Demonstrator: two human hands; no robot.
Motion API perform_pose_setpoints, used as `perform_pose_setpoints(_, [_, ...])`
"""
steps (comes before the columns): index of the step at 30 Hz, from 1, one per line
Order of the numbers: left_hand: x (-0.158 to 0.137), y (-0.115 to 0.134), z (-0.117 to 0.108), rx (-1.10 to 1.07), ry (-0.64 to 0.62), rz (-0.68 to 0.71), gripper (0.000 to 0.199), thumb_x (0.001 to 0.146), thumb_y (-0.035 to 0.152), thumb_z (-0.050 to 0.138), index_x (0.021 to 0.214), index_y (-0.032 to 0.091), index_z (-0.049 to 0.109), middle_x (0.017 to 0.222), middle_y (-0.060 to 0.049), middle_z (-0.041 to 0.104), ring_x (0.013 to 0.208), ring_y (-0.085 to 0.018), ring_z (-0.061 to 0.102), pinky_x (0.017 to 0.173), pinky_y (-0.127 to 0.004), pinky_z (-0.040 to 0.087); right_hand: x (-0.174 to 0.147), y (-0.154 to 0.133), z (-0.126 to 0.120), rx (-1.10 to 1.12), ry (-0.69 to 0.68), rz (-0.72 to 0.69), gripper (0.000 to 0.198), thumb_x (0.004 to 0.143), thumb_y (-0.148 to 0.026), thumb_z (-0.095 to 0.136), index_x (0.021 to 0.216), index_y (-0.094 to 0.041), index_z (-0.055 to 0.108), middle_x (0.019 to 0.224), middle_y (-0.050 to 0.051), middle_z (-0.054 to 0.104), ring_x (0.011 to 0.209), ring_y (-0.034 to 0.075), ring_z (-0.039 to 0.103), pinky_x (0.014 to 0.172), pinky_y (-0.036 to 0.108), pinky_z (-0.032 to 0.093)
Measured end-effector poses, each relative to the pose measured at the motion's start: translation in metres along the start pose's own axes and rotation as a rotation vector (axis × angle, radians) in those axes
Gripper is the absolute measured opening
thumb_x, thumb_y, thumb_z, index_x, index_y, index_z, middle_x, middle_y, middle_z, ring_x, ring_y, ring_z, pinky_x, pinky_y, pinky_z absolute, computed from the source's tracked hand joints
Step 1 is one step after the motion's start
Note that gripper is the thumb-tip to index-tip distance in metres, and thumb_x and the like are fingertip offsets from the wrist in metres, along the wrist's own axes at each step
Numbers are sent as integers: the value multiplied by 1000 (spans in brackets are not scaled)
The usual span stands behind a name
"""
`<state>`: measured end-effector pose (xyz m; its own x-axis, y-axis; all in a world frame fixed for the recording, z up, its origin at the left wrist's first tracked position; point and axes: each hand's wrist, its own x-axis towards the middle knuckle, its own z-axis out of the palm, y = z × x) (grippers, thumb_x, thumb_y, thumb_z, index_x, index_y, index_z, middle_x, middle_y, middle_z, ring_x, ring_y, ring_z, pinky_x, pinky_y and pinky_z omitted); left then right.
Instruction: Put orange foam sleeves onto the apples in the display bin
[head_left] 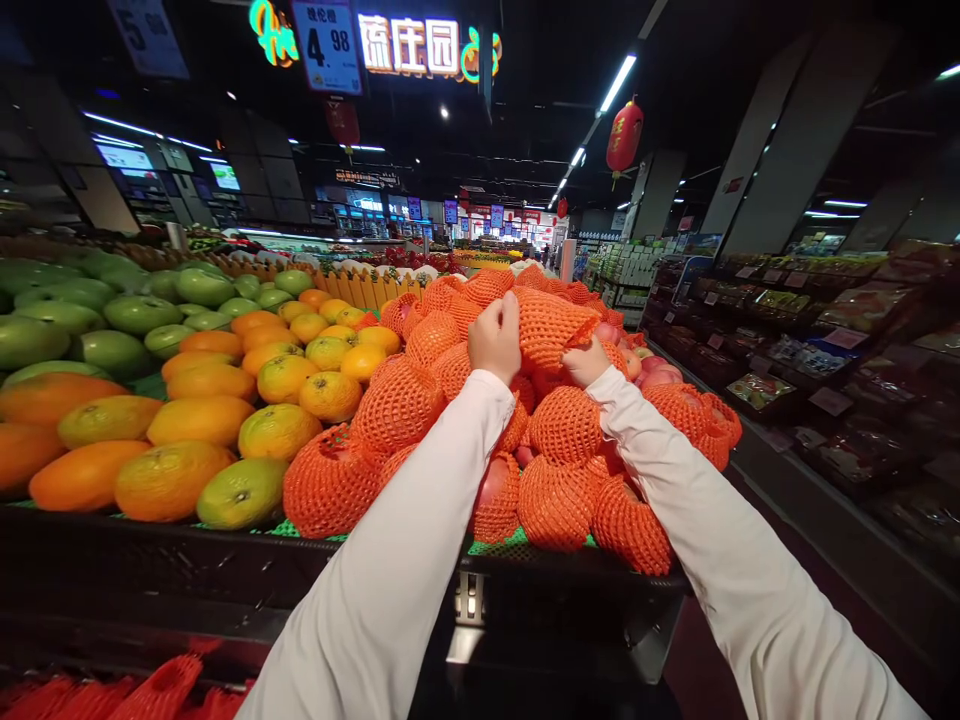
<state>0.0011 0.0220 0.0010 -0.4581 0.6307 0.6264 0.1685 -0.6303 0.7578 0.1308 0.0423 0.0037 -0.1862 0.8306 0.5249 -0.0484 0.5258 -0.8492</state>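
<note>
An orange foam fruit net (553,325) is stretched between my two hands above the pile. My left hand (495,338) is closed on its left end, thumb side up. At its lower right edge my right hand (587,362) grips the net with curled fingers. Whether a fruit sits inside this net, I cannot tell. Beneath and around both hands lie round fruits in orange foam nets (564,425). A reddish fruit (496,490) shows through the mouth of one net, and bare pinkish-red fruits (657,372) lie beyond my right hand.
Left of the pile are rows of oranges (202,422) and green mangoes (142,312). The black display edge (225,560) runs in front, with red foam nets (161,692) low at left. Packaged goods shelves (795,330) stand across the aisle at right.
</note>
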Motion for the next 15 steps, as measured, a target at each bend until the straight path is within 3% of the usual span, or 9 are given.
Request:
perform_pose_setpoints(2, [0, 1, -3, 168, 45, 63, 41, 84, 48, 60, 58, 22, 44, 60, 0, 49, 73, -18, 52, 70, -28, 35, 4, 4, -4, -10, -8, -81, 54, 45, -23, 76, 95, -23, 54, 107, 7, 70, 103, 27, 64, 98, 43, 51])
perform_pose_setpoints(4, [2, 0, -2, 199, 32, 75, 40, 86, 45, 61, 58, 21, 43, 59, 1, 48, 65, -15, 48, 66, -27, 34, 8, 10, -8, -22, 26, -120, 56, 46, -23, 75, 97, -23, 53, 111, 8, 69, 104, 27, 64, 99, 44, 51])
perform_pose_setpoints(11, [10, -5, 12, -262, -208, -97, 45, 82, 38, 70, 54, 18, 40, 55, 6, 39, 53, -8, 37, 56, -22, 31, 16, 22, -13, 2, 89, -117, 56, 47, -29, 78, 94, -23, 49, 112, 10, 68, 107, 28, 63, 102, 47, 48])
perform_pose_setpoints(15, [14, -8, 11, -343, -63, -147, 39, 83, 39, 69, 61, 18, 45, 59, 5, 44, 57, -8, 43, 60, -22, 36, 11, 16, -9, 51, 80, -56, 60, 48, -41, 82, 96, -22, 52, 110, 9, 68, 105, 27, 64, 102, 47, 49])
